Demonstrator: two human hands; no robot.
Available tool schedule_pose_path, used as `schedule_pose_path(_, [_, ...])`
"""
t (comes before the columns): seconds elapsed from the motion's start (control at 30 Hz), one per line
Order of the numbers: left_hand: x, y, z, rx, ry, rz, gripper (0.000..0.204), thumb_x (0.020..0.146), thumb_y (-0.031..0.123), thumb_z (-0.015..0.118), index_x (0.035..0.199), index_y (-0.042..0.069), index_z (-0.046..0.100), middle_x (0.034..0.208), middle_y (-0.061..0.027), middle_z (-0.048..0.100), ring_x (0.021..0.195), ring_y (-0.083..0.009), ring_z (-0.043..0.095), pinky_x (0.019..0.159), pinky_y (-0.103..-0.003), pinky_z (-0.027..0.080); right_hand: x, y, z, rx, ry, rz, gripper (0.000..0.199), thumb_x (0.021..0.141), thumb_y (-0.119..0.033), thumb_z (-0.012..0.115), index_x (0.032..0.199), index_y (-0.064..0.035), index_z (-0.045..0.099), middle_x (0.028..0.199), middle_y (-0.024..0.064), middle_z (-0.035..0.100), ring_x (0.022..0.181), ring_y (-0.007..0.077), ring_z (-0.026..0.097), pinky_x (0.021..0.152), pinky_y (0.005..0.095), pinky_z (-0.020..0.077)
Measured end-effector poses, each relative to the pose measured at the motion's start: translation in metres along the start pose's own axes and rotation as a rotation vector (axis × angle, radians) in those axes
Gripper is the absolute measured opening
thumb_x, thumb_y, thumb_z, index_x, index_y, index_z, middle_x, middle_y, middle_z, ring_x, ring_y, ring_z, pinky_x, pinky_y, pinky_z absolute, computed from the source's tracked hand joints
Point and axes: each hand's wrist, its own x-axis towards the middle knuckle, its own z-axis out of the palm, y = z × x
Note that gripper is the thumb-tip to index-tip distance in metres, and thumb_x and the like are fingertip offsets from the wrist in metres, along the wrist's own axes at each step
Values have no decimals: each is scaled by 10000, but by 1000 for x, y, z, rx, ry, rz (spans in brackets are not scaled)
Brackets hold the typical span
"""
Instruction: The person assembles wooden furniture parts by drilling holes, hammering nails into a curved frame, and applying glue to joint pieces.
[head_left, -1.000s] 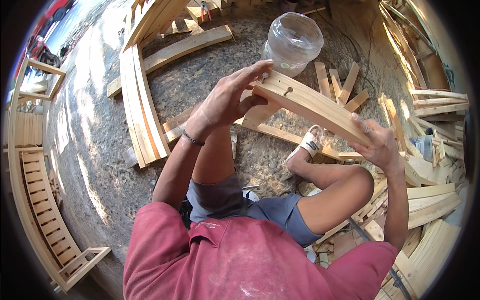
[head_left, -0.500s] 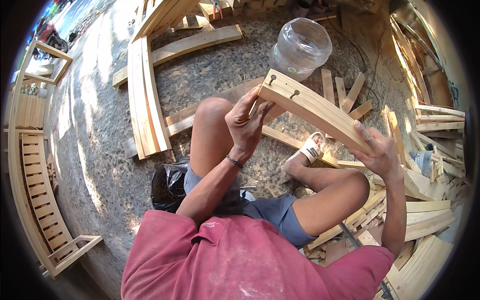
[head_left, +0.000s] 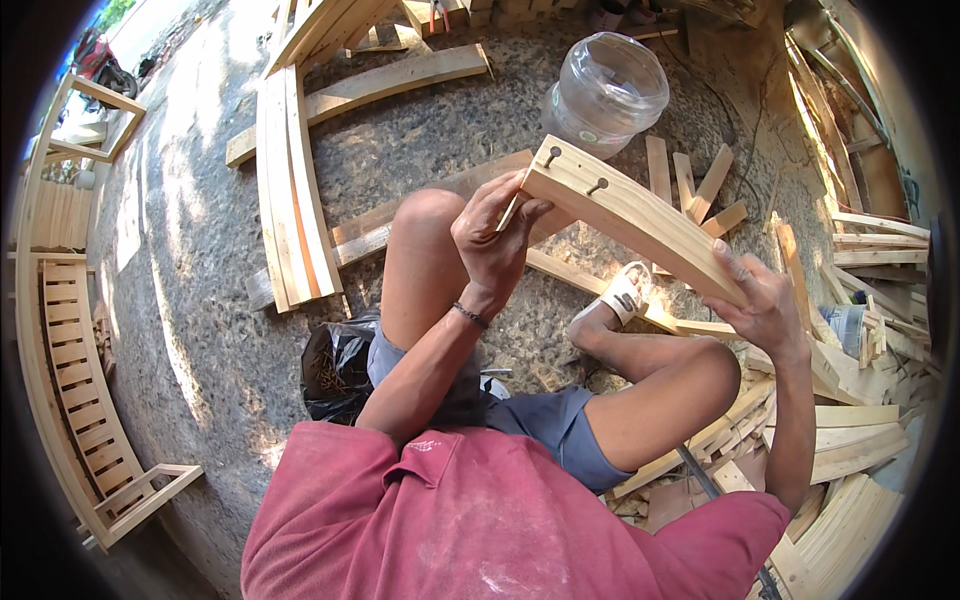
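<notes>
A pale wooden board [head_left: 640, 225] is held up in front of my knees, slanting down to the right. Two nails stand partly out of its upper face near the left end: one nail [head_left: 553, 155] close to the corner, another nail [head_left: 598, 186] beside it. My left hand [head_left: 495, 235] grips a thin wooden piece whose edge shows between thumb and fingers, against the board's left end; most of that piece is hidden. Wrapped round the board's right end is my right hand [head_left: 762, 300], thumb and fingers closed on it.
Beyond the board stands a clear plastic jug [head_left: 608, 95]. A black plastic bag [head_left: 335, 375] of small bits lies by my left hip. Long planks [head_left: 290, 190] rest at the left, scrap wood [head_left: 850, 430] piles up at the right. A slatted wooden frame [head_left: 80, 380] stands far left.
The board has shifted very slightly to the right in the view, with both hands still on it. Otherwise the grip looks the same.
</notes>
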Motion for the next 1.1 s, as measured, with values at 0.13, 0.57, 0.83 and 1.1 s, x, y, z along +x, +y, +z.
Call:
schedule_pose_path(0.13, [2, 0, 1, 57, 16, 58, 337, 804, -29, 792, 1129, -5, 704, 1161, -117, 706, 1059, -183, 657, 900, -300, 507, 1, 3, 0, -8, -4, -6, 833, 718, -210, 849, 1472, -239, 495, 882, 116, 645, 655, 307, 649, 590, 412, 534])
schedule_pose_path(0.57, [9, -6, 0, 262, 14, 240, 342, 799, 97, 818, 1087, 45, 641, 1102, -118, 709, 880, -176, 648, 727, -295, 500, -3, 3, 3, -9, -4, -16, 868, 719, -210, 847, 1495, -253, 460, 899, 116, 653, 658, 306, 654, 585, 412, 540])
schedule_pose_path(0.83, [4, -9, 3, 236, 17, 186, 376, 822, 129, 813, 1134, 27, 630, 1101, -144, 692, 956, -246, 695, 777, -326, 568, -6, 2, 4, -6, -8, 1, 870, 718, -203, 844, 1496, -252, 458, 916, 122, 662, 662, 312, 665, 588, 413, 547])
schedule_pose_path(1.1, [4, -6, 0, 210, -85, 196, 538, 791, 169, 853, 1208, 28, 545, 1191, -118, 633, 987, -180, 611, 810, -315, 500, -4, -3, 3, -7, 10, -19, 868, 707, -188, 847, 1488, -237, 471, 922, 123, 667, 675, 315, 672, 600, 413, 552])
